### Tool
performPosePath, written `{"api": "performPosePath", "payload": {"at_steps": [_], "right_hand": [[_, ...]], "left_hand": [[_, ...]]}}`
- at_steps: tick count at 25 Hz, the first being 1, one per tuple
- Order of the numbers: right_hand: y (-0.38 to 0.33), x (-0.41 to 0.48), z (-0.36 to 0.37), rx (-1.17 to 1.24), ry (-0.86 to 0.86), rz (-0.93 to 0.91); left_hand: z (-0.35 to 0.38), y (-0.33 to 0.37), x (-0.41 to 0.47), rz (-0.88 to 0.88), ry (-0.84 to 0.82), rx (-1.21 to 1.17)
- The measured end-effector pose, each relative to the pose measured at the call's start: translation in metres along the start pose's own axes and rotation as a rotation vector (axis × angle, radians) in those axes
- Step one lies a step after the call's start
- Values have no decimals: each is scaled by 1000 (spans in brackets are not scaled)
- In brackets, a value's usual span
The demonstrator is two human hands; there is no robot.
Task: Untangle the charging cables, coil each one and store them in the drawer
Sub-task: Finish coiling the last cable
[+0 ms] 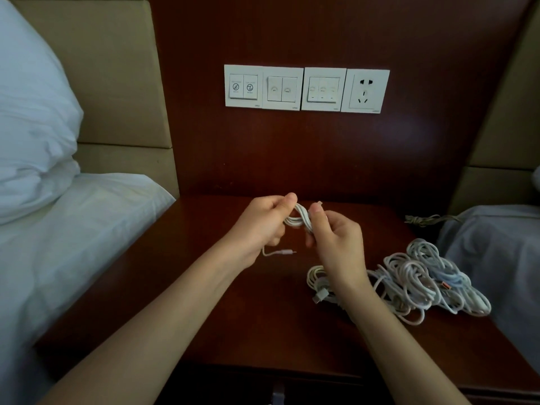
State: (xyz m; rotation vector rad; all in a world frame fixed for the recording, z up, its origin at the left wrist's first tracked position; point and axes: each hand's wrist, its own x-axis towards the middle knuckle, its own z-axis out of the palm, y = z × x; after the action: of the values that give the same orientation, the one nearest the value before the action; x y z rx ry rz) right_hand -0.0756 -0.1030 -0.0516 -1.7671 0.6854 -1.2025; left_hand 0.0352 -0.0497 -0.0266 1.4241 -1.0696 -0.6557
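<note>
Above the dark wooden surface (204, 302), the left hand (257, 229) and right hand (336, 244) hold one white cable (298, 219) between them. Both sets of fingers (287, 200) are curled and pinch its loops, and a plug end (287, 252) dangles below the left hand. The tangled pile (415, 276) of other white cables lies on the surface to the right, and on the wall the switches (263, 87) beside the socket (365, 90) carry icons and print too small to read.
</note>
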Motion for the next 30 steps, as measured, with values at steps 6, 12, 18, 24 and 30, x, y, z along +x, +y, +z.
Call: {"api": "performPosePath", "payload": {"at_steps": [6, 12, 18, 24, 30], "right_hand": [[-2, 2, 0, 133, 24, 81], [-5, -2, 2, 66, 212, 67], [-1, -4, -1, -236, 63, 15], [2, 14, -16, -169, 144, 165], [-5, 16, -15, -234, -104, 100]], "left_hand": [[5, -5, -4, 198, 59, 220], [20, -2, -7, -20, 105, 13], [-2, 1, -6, 31, -72, 422], [-20, 6, -9, 290, -183, 729], [-29, 10, -2, 549, -189, 618]]}}
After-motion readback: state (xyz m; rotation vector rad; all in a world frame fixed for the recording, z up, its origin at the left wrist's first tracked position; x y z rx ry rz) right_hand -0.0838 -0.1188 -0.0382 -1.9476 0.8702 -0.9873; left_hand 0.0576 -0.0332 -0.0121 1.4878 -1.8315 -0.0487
